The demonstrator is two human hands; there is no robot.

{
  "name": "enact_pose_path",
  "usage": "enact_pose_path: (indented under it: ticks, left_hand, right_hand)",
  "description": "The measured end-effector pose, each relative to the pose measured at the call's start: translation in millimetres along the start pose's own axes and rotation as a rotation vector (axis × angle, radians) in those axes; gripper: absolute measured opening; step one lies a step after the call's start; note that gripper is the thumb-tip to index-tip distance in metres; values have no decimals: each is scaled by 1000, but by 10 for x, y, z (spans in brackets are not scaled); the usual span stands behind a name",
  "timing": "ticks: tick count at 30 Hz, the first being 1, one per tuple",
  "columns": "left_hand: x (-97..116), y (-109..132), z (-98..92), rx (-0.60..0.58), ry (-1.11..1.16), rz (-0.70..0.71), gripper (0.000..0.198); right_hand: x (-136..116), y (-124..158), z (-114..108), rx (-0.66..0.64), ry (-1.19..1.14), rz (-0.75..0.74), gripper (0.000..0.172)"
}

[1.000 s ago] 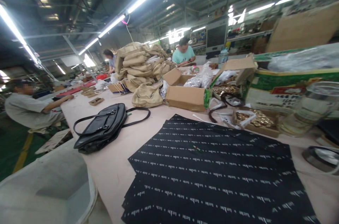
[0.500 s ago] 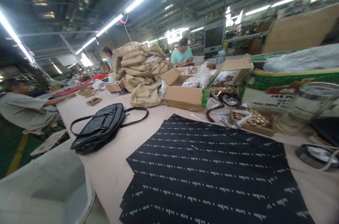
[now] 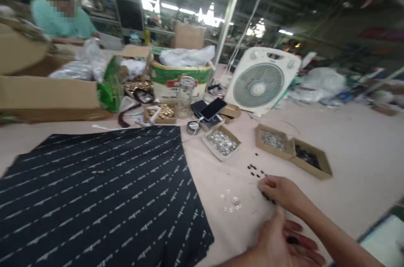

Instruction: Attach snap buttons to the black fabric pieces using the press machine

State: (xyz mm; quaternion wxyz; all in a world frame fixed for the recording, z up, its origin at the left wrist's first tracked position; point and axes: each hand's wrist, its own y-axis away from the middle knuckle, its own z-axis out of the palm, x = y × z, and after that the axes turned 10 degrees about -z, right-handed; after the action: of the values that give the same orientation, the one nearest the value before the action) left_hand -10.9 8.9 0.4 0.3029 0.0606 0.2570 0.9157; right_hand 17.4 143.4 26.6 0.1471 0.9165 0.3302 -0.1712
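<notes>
The right hand (image 3: 280,191) sets a narrow grip on small black round studs (image 3: 254,170) on the beige desk (image 3: 347,141); whether it holds one, I cannot tell. The left hand (image 3: 277,246) is open, palm up. Black white-printed fabric (image 3: 94,199) lies left, and a brown cardboard tray (image 3: 311,159) just behind.

The fabric (image 3: 94,191) is black with rows of white marks. The table (image 3: 347,141) is pale pink. The studs (image 3: 254,170) by my right hand (image 3: 280,191) are black. The trays (image 3: 311,170) are brown card; one holds silver parts (image 3: 221,143), another black parts (image 3: 306,157). The fan (image 3: 261,82) is white. The box (image 3: 179,80) is green and white.
</notes>
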Motion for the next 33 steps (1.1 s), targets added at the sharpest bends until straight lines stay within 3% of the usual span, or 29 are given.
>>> enact_pose_path:
  ticks: [2, 5, 13, 20, 24, 27, 33]
  left_hand:
    - [8, 49, 38, 5, -38, -15, 62]
    - [64, 145, 14, -9, -55, 1, 60]
    - [39, 107, -37, -26, -52, 40, 60]
    - [84, 182, -58, -74, -28, 48, 67]
    - [79, 170, -104, -162, -40, 69, 72]
    - [85, 178, -124, -225, -61, 55, 78]
    - [79, 194, -137, -226, -72, 22, 78]
  right_hand:
    - [56, 141, -90, -26, 2, 76, 16]
    - [-25, 103, -76, -14, 41, 121, 13]
    - [-174, 167, -144, -45, 211, -17, 24]
    - [-318, 610, -414, 160, 110, -82, 22]
    - [-436, 1044, -390, 62, 62, -111, 17]
    - [-450, 1277, -278, -3, 186, -216, 17]
    - [-437, 1367, -148, -67, 424, -258, 14]
